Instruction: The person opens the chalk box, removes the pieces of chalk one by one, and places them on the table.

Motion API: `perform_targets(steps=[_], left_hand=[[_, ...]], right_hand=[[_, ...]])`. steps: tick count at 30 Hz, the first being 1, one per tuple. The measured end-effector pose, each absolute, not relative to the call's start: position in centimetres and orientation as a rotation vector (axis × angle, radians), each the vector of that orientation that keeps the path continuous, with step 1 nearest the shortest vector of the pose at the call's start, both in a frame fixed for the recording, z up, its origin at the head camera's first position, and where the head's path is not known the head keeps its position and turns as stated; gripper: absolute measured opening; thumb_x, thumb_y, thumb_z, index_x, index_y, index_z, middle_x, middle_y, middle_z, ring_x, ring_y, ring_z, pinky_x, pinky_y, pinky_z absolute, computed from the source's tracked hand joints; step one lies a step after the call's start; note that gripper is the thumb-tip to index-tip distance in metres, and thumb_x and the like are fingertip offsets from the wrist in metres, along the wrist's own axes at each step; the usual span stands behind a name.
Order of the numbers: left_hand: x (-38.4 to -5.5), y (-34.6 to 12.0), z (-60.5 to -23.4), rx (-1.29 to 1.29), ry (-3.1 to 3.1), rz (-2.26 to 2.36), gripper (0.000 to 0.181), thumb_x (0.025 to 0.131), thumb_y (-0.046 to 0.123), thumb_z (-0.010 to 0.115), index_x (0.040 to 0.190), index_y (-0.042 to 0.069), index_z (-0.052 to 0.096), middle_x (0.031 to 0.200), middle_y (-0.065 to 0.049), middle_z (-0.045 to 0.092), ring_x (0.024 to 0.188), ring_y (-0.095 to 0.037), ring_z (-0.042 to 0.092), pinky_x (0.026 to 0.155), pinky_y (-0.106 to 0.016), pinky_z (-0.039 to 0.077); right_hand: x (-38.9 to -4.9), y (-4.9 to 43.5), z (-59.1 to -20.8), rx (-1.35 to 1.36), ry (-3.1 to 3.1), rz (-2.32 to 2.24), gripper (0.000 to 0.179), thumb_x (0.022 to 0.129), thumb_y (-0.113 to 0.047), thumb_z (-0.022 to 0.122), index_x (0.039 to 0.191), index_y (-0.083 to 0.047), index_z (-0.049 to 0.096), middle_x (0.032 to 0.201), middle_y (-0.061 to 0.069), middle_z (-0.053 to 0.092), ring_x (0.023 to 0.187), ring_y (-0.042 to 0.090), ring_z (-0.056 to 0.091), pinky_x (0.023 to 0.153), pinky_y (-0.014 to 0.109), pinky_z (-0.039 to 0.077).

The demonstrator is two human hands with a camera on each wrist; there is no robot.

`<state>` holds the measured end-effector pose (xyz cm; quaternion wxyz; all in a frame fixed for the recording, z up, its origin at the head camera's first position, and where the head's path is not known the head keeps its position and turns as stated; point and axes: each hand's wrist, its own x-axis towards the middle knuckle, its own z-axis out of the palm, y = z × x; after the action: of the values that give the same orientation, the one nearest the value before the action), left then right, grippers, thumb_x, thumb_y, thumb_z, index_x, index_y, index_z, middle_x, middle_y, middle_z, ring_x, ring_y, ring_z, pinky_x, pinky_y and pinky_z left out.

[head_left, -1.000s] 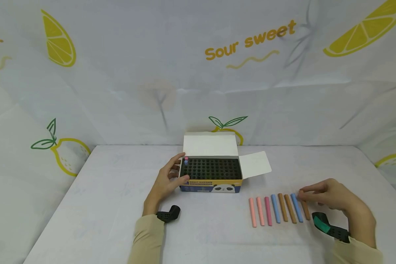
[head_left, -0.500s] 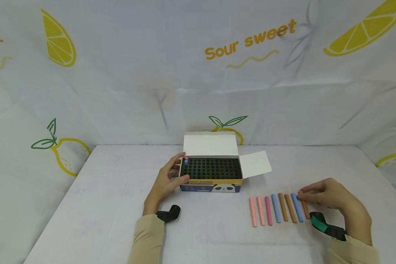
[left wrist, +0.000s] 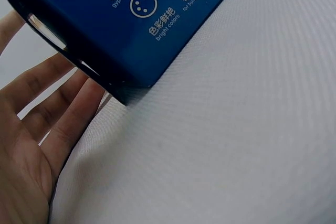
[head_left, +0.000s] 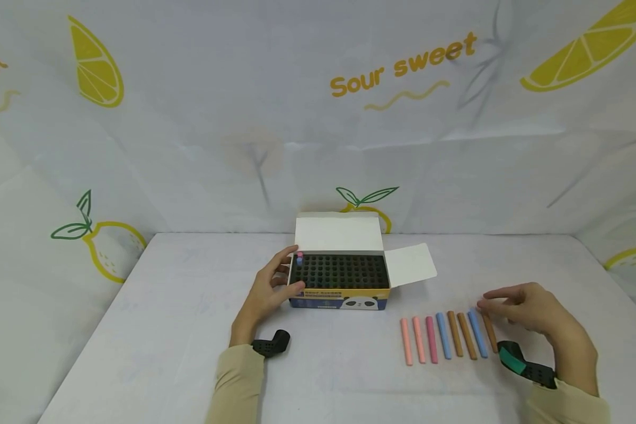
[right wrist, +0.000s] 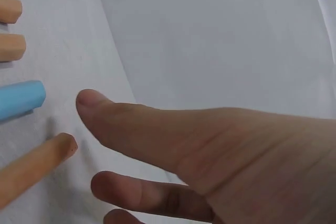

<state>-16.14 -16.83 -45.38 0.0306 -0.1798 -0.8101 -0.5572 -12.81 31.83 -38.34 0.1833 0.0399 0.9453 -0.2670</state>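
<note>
My left hand [head_left: 265,294] grips the left end of an open chalk box [head_left: 318,302], thumb at the front edge and fingers at the far side. In the left wrist view, fingers [left wrist: 68,114] lie along the end of the blue box [left wrist: 126,30]. The box holds a black insert [head_left: 344,271] full of holes; a pink and a blue chalk end stand at its back left. My right hand [head_left: 535,312] hovers at the upper end of the last brown chalk stick [head_left: 490,334]. In the right wrist view its thumb [right wrist: 131,124] and fingers are apart, off the brown stick [right wrist: 37,166].
Left of that stick lies a row of chalk: a blue stick [head_left: 477,334], two brown ones, another blue [head_left: 443,335], a magenta [head_left: 431,340] and two pink sticks. The box's white lid [head_left: 339,231] stands up behind, and a side flap [head_left: 410,265] sticks out right.
My right hand has shifted slightly left and up, baring more of the last brown chalk stick. My left hand and the box have stayed in place.
</note>
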Motion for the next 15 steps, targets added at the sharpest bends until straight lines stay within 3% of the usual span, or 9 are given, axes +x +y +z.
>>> perform_targets(steps=[8,15], left_hand=[[-15.9,-16.8,-45.2,-0.558,-2.486,-1.721,0.071,0.09,0.031,0.075,0.154,0.033,0.044,0.132,-0.012,0.059,0.107,-0.023,0.059,0.093,-0.036,0.057],[-16.0,-16.7,-45.3,-0.557,-2.487,-1.711,0.071,0.09,0.032,0.075,0.153,0.035,0.044,0.131,-0.012,0.059,0.105,-0.022,0.059,0.093,-0.036,0.057]], right_hand=[[-12.8,31.3,-38.1,0.098,2.799,-0.772,0.061,0.097,-0.045,0.067,0.131,0.006,0.064,0.094,0.014,0.074,0.075,0.017,0.057,0.064,0.032,0.043],[-12.2,30.5,-37.7,0.115,2.911,-0.893,0.058,0.098,-0.044,0.067,0.133,0.002,0.065,0.091,0.011,0.073,0.072,0.01,0.051,0.061,0.027,0.039]])
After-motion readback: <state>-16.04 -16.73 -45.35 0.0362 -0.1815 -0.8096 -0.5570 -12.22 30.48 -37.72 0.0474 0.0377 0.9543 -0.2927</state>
